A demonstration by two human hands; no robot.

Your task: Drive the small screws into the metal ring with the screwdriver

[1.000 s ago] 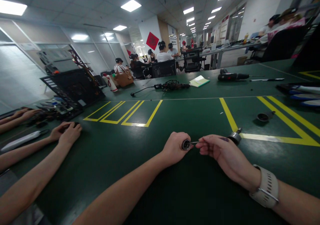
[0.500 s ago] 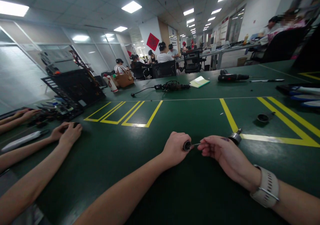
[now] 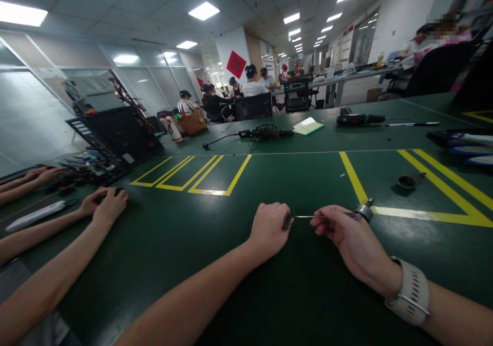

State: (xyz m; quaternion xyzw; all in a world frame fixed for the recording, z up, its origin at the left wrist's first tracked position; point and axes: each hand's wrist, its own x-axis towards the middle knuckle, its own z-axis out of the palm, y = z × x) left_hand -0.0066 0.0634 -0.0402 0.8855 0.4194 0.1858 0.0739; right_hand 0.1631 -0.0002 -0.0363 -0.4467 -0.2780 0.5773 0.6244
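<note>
My left hand (image 3: 269,230) is closed around a dark cylindrical part (image 3: 286,222), whose round open end faces right. Most of that part is hidden in the fist. In my right hand (image 3: 344,233) is a slim screwdriver (image 3: 306,216), its thin metal shaft pointing left and its tip at the open end of the part. Thumb and fingers pinch the tool, and the palm covers some of its handle. Just beyond the right hand, a silver metal piece with a dark stub (image 3: 365,210) rests at the corner of the yellow tape. Farther right lies a dark cup-shaped housing (image 3: 408,181).
Yellow tape outlines (image 3: 210,192) mark the green table (image 3: 215,238). Toward the back lie a bundle of black cable (image 3: 265,132), a notepad (image 3: 308,126), a power screwdriver (image 3: 358,119) and a pen (image 3: 413,124). At left, a co-worker's hands (image 3: 106,205) rest near a white tool (image 3: 36,216).
My right hand has moved slightly right and up, showing more of the screwdriver shaft, which now lies more level. The left fist has turned a little, so the part's open end faces farther right.
</note>
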